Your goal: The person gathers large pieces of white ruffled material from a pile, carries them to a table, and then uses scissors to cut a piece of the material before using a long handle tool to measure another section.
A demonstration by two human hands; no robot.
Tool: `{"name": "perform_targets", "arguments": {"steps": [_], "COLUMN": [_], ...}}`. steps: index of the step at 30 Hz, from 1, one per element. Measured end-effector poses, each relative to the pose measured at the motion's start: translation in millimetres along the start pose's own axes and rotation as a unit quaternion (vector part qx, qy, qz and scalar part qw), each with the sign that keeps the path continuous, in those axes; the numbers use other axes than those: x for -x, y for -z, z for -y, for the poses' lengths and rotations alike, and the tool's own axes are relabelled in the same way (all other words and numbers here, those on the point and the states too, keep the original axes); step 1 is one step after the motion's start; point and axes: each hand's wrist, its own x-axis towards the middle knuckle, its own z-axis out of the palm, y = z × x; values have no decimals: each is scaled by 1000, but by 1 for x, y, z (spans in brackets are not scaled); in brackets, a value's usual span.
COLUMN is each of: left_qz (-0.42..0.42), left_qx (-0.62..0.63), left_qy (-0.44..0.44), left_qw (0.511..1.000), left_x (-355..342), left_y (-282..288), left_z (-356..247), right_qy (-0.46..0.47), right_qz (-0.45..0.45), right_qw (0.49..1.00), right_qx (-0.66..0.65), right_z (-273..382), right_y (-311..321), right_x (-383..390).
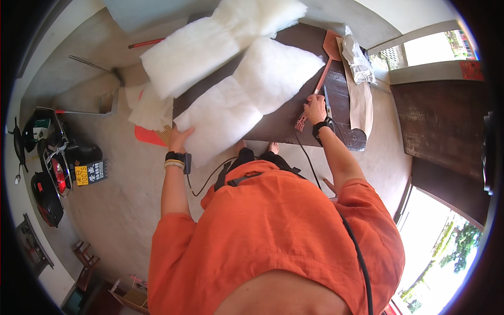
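Observation:
A long sheet of white fluffy batting (226, 107) lies across the dark brown table (294, 126), its near left corner hanging over the edge. My left hand (180, 138) touches that corner, thumb spread away from the fingers. On the right side of the table my right hand (316, 109) is closed round the handle of a reddish-brown fly swatter (331, 46). The swatter's flat head points to the far side, and its pronged end sticks out below my hand. Close beside the hand lies what looks like a pair of scissors (327, 100), partly covered by it.
Another thick batting piece (191, 55) lies farther back. Brown paper (360, 105) and a crumpled clear plastic bag (357, 60) cover the table's right edge. A red dustpan-like piece (148, 135) is left of the table. A scooter (55, 163) stands at far left; cables hang near my body.

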Motion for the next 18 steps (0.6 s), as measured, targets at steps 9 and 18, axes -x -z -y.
{"name": "perform_targets", "arguments": {"steps": [9,18], "left_qz": [128,198], "left_qx": [-214,-234], "left_qy": [-58,-64], "left_qw": [967,950], "left_x": [-67,-74], "left_y": [23,-37], "left_z": [-1,-38], "right_qy": [113,357], "right_qz": [-272,-19], "right_qw": [947,931], "right_qx": [-129,76], "right_z": [38,99], "right_y": [29,37], "right_x": [-10,-18]}}
